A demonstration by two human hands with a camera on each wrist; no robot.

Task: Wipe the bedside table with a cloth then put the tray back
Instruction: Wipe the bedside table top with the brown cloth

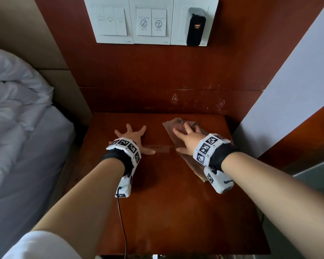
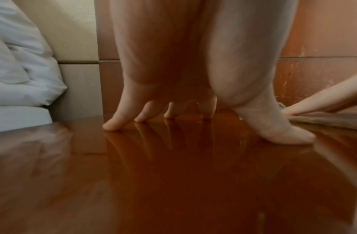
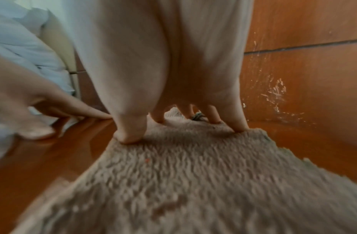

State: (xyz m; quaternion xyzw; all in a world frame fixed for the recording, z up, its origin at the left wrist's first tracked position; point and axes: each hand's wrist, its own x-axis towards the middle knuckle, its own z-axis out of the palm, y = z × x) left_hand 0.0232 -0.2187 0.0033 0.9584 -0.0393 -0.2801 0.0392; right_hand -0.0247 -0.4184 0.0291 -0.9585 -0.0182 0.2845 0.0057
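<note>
A brown fluffy cloth [image 1: 176, 139] [image 3: 193, 174] lies flat on the glossy red-brown bedside table [image 1: 176, 202] [image 2: 173, 182], toward its back right. My right hand [image 1: 187, 137] [image 3: 179, 123] presses on the cloth with spread, straight fingers. To the left of it, my left hand [image 1: 133, 136] [image 2: 193, 120] rests on the bare tabletop on its spread fingertips [image 2: 111, 126], its thumb close to the cloth's edge [image 2: 324, 120]. No tray is in view.
A bed with white bedding [image 1: 17, 109] stands against the table's left side. Behind the table rises a wood panel [image 1: 157, 75] with a white switch plate [image 1: 150, 21] and a black device [image 1: 195, 31]. A white wall [image 1: 288, 90] bounds the right side.
</note>
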